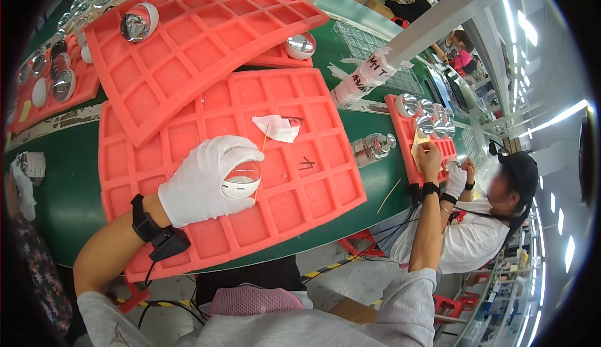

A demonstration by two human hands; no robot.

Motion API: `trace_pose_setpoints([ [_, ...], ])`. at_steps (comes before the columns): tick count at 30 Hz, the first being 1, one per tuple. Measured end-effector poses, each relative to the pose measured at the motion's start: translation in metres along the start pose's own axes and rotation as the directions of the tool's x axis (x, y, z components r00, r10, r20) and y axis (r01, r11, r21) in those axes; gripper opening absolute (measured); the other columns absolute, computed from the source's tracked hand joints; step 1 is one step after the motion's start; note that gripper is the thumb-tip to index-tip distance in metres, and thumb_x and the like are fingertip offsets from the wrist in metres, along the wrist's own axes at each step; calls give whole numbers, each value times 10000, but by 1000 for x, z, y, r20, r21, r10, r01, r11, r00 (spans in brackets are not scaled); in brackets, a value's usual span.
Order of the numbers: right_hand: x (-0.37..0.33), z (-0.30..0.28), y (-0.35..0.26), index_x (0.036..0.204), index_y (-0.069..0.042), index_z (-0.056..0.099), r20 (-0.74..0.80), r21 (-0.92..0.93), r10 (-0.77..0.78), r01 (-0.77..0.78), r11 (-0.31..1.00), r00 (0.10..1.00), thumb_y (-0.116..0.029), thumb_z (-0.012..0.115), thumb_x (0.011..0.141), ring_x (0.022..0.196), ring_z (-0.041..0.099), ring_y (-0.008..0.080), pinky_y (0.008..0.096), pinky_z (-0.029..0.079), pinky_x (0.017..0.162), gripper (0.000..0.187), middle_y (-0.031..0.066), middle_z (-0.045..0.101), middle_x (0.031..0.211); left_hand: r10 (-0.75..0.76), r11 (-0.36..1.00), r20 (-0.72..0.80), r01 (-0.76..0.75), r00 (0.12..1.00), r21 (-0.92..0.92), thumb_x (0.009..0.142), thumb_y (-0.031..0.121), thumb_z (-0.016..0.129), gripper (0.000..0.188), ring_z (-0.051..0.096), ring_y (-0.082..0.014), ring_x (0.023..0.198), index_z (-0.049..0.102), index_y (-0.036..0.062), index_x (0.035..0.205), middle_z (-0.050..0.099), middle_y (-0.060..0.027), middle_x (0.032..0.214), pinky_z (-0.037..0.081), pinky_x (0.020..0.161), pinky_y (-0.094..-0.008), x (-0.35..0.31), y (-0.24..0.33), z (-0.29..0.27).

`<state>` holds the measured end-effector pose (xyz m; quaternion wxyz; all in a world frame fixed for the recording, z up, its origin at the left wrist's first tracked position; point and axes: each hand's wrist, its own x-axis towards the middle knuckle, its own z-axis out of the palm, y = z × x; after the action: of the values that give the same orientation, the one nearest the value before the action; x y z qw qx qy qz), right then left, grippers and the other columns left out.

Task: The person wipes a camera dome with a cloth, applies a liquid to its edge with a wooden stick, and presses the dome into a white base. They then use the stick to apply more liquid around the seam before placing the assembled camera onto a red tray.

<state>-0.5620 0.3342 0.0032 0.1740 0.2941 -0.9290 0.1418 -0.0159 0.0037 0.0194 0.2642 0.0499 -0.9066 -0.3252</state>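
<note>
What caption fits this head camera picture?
Gloved left hand holds a shiny reflector cup over a red foam tray; right hand reaches right.

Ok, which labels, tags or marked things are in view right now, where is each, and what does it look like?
White tape wrap: around the slanted pole over the green table, dark handwriting.
White paper scrap: on the coral foam tray, crumpled.
Yellow sticky note: far-left tray, small rectangle.
Dark pen marks: on tray cells.
</note>
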Motion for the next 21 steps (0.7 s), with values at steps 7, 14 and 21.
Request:
trace_pose_setpoints([
  [7, 9, 11, 14, 952, 23, 723, -49, -46, -48, 46, 998, 998, -210, 673, 863, 762, 719, 290, 380, 548, 719, 255, 187, 737, 846, 2, 1000, 12, -2, 1000, 27, 644, 189, 881, 642, 571, -323, 1147, 592, 112, 1211, 586, -106, 1251, 475, 973, -428, -1, 0, 0],
  [14, 7, -24, 0, 992, 7, 706, -34, 355, 120, -100, 930, 992, -209, 655, 939, 761, 679, 152, 283, 522, 666, 228, 73, 711, 835, -29, 999, 32, 29, 999, -14, 695, 247, 832, 600, 562, -326, 1125, 589, 137, 1232, 565, -101, 1260, 463, 973, -441, -3, 1, -3],
  [21, -123, -108, -220, 1060, -54, 572, 234, 946, -223, -274, -173, 946, -168, 605, 1013, 865, 543, 122, 228, 461, 699, 128, 48, 601, 1052, -56, 998, 53, 57, 997, -29, 662, 249, 858, 645, 564, -322, 1122, 581, 128, 1232, 573, -96, 1248, 458, 954, -432, -2, -2, -4],
])
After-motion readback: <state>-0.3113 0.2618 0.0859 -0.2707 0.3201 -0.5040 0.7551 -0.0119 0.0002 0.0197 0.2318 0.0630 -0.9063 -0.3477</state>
